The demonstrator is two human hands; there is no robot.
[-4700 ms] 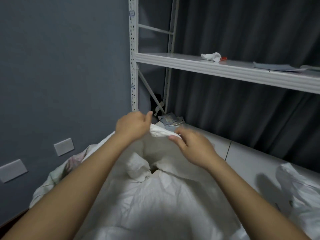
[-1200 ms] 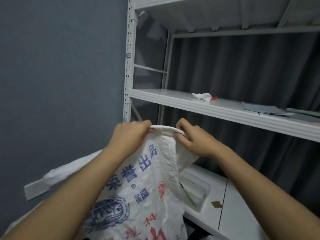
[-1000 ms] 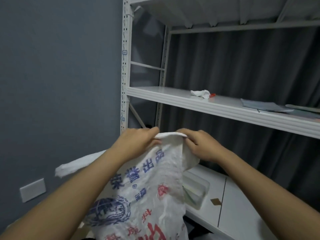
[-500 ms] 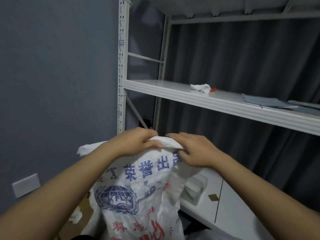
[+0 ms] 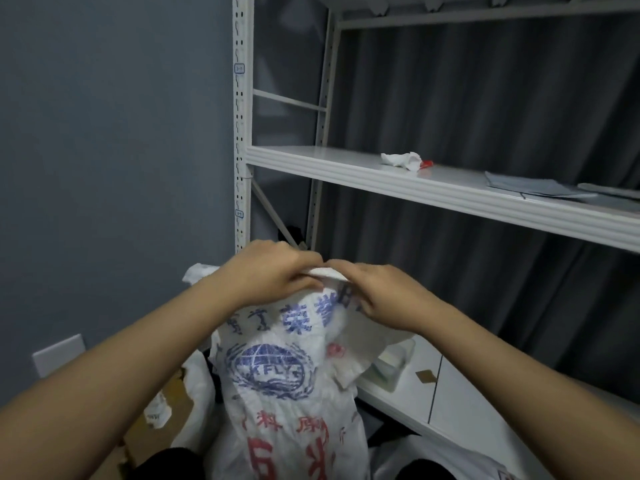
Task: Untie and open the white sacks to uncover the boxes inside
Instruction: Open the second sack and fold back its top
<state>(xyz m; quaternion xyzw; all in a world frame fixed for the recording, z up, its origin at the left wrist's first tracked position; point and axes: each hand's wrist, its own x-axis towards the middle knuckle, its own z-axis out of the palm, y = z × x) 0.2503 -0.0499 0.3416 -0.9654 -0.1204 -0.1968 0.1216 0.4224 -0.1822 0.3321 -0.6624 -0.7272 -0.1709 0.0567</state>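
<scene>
Down come both hands from where they were a moment ago, and they've closed together, knuckles almost meeting, as the white sack hangs lower and more of its blue globe print and red lettering shows. Left hand and right hand each have fingers curled tight over the folded top edge of the sack, which dangles in front of the white shelf rack with brown cardboard peeking out low on the left. To do this well, I'd say keep the pinch firm on that rim and lower it steadily so the woven cloth doesn't snag or drag anything along.
</scene>
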